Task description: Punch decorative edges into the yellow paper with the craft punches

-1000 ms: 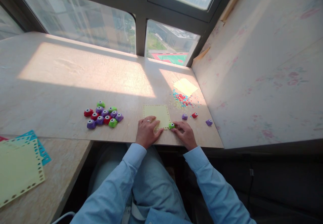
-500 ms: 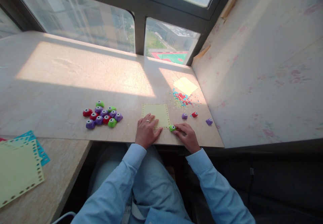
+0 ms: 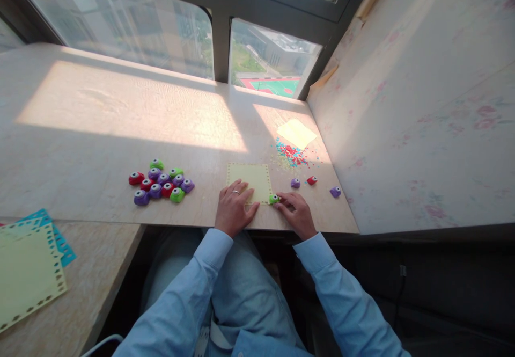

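Observation:
A pale yellow sheet of paper (image 3: 248, 177) lies in front of me, with small holes punched along its edges. My left hand (image 3: 236, 206) rests flat on its lower left part, fingers spread, a ring on one finger. At the sheet's lower right corner sits a green craft punch (image 3: 274, 199). The fingers of my right hand (image 3: 296, 213) grip this punch from the right side. Just beyond that hand stand a purple craft punch (image 3: 295, 183) and a red craft punch (image 3: 311, 180), with another purple punch (image 3: 335, 191) farther right.
A cluster of red, purple and green craft punches (image 3: 163, 180) stands on the left. Coloured paper bits (image 3: 292, 154) lie scattered before a yellow paper piece (image 3: 298, 133). Punched yellow and blue sheets (image 3: 30, 271) lie at lower left. A wall (image 3: 426, 131) bounds the right side.
The green punch and my right hand have shifted slightly up along the sheet's right edge near its corner. My left hand stays on the sheet. The view has moved a little.

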Demonstrator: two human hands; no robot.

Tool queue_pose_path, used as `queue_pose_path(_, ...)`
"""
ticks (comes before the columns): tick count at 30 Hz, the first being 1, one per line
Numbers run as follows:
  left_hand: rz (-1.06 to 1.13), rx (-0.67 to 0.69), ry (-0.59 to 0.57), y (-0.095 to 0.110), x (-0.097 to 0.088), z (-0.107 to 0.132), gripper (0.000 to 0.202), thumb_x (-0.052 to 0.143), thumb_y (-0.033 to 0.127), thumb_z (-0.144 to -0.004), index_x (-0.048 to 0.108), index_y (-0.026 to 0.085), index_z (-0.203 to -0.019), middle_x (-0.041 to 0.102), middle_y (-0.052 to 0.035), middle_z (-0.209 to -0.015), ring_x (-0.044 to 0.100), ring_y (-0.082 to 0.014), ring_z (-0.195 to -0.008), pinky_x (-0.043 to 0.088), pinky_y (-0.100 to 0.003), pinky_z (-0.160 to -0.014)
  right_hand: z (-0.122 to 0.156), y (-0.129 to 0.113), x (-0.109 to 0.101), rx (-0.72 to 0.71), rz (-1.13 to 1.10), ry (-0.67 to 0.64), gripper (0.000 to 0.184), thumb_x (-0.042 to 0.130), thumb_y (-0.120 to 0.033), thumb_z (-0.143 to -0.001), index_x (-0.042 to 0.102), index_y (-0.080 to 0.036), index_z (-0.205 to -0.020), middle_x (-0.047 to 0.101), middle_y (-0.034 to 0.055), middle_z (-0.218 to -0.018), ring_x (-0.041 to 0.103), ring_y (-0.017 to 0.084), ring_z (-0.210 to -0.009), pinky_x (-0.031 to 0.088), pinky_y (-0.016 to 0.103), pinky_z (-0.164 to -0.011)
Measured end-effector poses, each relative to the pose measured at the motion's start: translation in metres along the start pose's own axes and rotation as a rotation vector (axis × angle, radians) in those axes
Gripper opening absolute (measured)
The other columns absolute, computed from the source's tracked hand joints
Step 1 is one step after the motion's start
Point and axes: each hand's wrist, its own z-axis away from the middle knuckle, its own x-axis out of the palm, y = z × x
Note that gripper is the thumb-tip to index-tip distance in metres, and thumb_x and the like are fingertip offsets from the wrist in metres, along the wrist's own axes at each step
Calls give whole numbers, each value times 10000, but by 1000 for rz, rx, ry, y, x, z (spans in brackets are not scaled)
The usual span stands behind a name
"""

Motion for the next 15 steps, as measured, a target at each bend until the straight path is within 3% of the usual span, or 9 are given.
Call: queue_pose_path(15,-42,10,35,1,1,0,303,627,381,-862,680,202,-1101,645,-115,-1273,476,-320,-1317,392,-487,-1031,3,-5,1,4,15,-14,277,644,-390,-881,727,-216,-1079,647,68,-889,609,204,-796,532,361,-769)
